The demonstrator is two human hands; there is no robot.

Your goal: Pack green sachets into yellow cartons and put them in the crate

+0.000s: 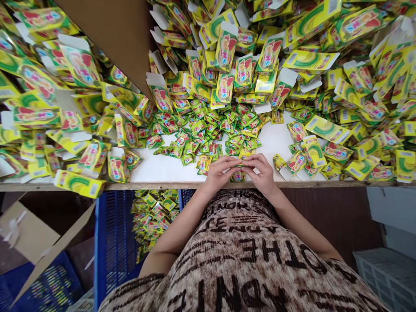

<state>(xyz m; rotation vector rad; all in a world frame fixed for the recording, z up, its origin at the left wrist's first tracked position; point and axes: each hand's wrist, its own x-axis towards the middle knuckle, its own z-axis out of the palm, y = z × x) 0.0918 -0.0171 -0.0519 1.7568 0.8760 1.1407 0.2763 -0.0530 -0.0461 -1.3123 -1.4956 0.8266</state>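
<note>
My left hand (220,172) and my right hand (261,171) meet at the front edge of the white table (162,167). Both have their fingers curled around a small stack of green and yellow sachets (238,175), pinched between them. Just beyond the hands lies a heap of the same small sachets (208,134). Around that heap are piles of yellow and green cardboard boxes (312,60), many with open white flaps.
A brown cardboard sheet (113,39) leans over the far left of the table. Under the table a blue plastic crate (113,242) holds more sachets (152,214). A pale crate (390,273) sits at the lower right, and cardboard lies at the lower left.
</note>
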